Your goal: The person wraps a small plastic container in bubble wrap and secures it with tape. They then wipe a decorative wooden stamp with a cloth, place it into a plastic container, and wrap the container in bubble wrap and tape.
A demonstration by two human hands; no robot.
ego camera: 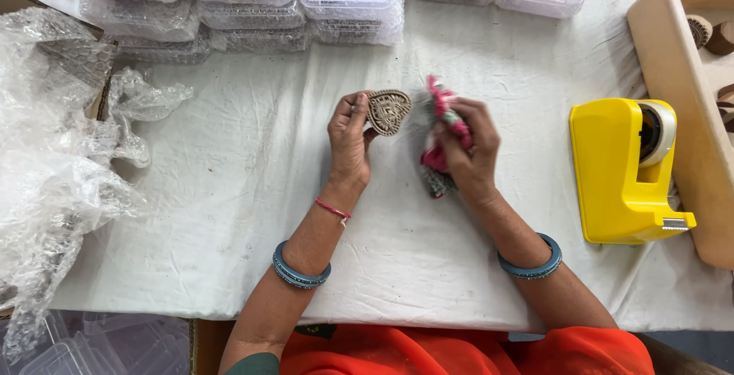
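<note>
A carved wooden heart-shaped block [388,111] is pinched at its left edge by the fingers of the left hand [349,144], held just above the middle of the white-clothed worktop [252,191]. Just beside it, the right hand [468,149] has its fingers clenched around a crumpled pink and grey cloth [440,153]. To the right sits a yellow tape dispenser [623,172], next to a beige tray [680,77]. Stacked clear plastic boxes [336,0] line the far edge; crumpled bubble wrap [61,146] lies at left.
</note>
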